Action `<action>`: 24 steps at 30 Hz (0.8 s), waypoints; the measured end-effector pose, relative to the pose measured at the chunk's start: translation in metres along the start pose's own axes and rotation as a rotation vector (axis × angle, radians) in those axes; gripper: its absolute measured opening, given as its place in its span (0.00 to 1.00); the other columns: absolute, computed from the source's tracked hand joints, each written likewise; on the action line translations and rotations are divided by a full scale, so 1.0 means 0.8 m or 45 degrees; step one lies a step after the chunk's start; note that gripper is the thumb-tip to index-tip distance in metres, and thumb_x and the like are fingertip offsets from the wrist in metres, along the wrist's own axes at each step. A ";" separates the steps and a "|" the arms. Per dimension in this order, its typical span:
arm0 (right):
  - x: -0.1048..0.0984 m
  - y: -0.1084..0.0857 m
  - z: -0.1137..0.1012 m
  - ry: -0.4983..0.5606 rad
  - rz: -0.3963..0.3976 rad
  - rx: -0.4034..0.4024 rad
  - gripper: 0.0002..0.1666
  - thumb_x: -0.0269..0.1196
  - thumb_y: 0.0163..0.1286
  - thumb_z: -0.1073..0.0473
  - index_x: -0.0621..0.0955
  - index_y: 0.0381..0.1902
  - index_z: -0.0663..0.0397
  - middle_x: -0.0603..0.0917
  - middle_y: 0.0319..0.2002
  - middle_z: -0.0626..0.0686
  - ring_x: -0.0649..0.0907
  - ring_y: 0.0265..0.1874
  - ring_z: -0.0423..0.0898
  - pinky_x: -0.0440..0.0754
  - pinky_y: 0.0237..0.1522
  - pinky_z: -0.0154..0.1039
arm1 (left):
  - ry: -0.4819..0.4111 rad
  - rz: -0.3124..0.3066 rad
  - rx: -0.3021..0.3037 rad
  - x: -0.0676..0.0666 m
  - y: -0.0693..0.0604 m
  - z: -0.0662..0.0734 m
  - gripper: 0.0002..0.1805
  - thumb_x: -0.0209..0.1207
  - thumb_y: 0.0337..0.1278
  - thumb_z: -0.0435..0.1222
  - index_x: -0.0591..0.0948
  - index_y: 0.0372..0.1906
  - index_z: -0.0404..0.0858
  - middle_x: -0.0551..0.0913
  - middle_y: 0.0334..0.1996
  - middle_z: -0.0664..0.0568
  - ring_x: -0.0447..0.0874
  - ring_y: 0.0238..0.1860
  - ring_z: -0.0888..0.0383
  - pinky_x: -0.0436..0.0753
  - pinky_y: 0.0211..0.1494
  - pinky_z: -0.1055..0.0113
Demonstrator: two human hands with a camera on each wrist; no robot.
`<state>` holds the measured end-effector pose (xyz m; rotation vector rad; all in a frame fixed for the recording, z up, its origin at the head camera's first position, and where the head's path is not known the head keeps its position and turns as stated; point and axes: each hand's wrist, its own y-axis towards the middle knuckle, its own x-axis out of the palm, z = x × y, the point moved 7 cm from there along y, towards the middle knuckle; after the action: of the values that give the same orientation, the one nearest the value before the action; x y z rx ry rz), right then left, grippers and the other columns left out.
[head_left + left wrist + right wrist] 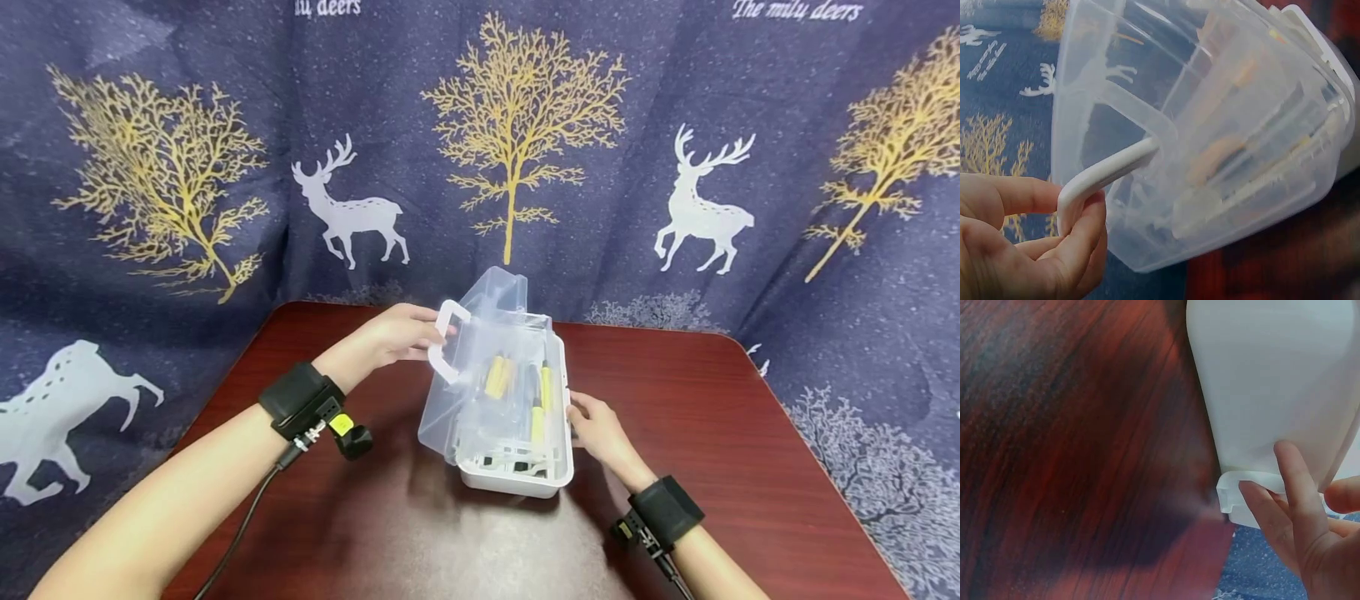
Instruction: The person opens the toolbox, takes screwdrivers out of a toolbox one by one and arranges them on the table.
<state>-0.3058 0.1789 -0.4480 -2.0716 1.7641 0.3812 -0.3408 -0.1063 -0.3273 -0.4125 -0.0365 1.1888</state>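
A white storage box (510, 482) stands on the table with its translucent lid (438, 421) tilted up toward the left. My left hand (393, 333) holds the lid's white handle (1107, 169), pinched between thumb and fingers. Through the clear plastic several yellow-handled tools (537, 423) show inside; their exact kind is blurred. At the box's right side is my right hand (603, 429). In the right wrist view its fingers are extended against the box's side wall (1260, 381), beside a white latch (1229, 494). Part of the thumb is cut off by that frame's edge.
The dark red wooden table (645, 367) extends on both sides of the box. Behind it hangs a blue cloth (555, 283) printed with deer and trees. A black wrist strap with a camera (303, 400) and cable is on the left arm, another (663, 508) on the right.
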 end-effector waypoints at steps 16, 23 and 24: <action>0.002 0.011 -0.004 -0.013 -0.028 -0.012 0.27 0.44 0.75 0.64 0.64 0.69 0.69 0.80 0.52 0.73 0.88 0.38 0.56 0.87 0.38 0.44 | -0.026 0.048 -0.021 -0.066 -0.017 -0.060 0.36 0.48 0.60 0.24 0.52 0.73 0.26 0.64 0.69 0.30 0.80 0.45 0.64 0.69 0.70 0.51; 0.000 0.008 -0.004 -0.035 -0.032 -0.008 0.26 0.45 0.76 0.63 0.64 0.68 0.68 0.79 0.54 0.72 0.88 0.41 0.56 0.87 0.38 0.44 | 0.007 0.104 -0.080 -0.086 -0.019 -0.097 0.35 0.48 0.66 0.30 0.50 0.74 0.28 0.64 0.70 0.34 0.78 0.57 0.58 0.75 0.65 0.62; 0.000 0.008 -0.004 -0.041 -0.032 -0.007 0.26 0.45 0.76 0.63 0.64 0.68 0.68 0.79 0.54 0.72 0.88 0.41 0.56 0.87 0.38 0.44 | 0.002 0.119 -0.082 -0.088 -0.020 -0.102 0.34 0.48 0.67 0.31 0.52 0.73 0.27 0.69 0.67 0.35 0.79 0.54 0.60 0.78 0.62 0.65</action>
<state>-0.3122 0.1764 -0.4456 -2.0781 1.7188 0.4102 -0.3336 -0.1991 -0.3847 -0.4755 -0.0549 1.2816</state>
